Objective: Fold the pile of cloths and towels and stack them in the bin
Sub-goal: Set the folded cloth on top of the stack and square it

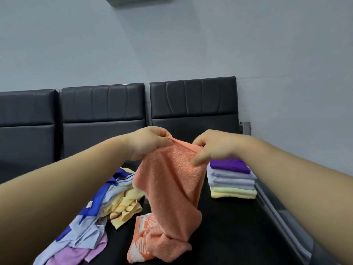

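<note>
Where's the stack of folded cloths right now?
In the head view, the folded stack sits on the right side of the dark surface, below the right hand and right of the hanging orange towel, purple cloth on top.

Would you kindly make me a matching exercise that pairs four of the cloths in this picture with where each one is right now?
Things:
1. orange towel
2. purple cloth
3. yellow cloth
4. lilac cloth

Places:
A. crumpled in the loose pile, just left of the hanging towel
B. on top of the folded stack
C. pinched at its top edge by the left hand and right hand
D. at the near-left end of the loose pile

Pairs: 1-C, 2-B, 3-A, 4-D.
</note>
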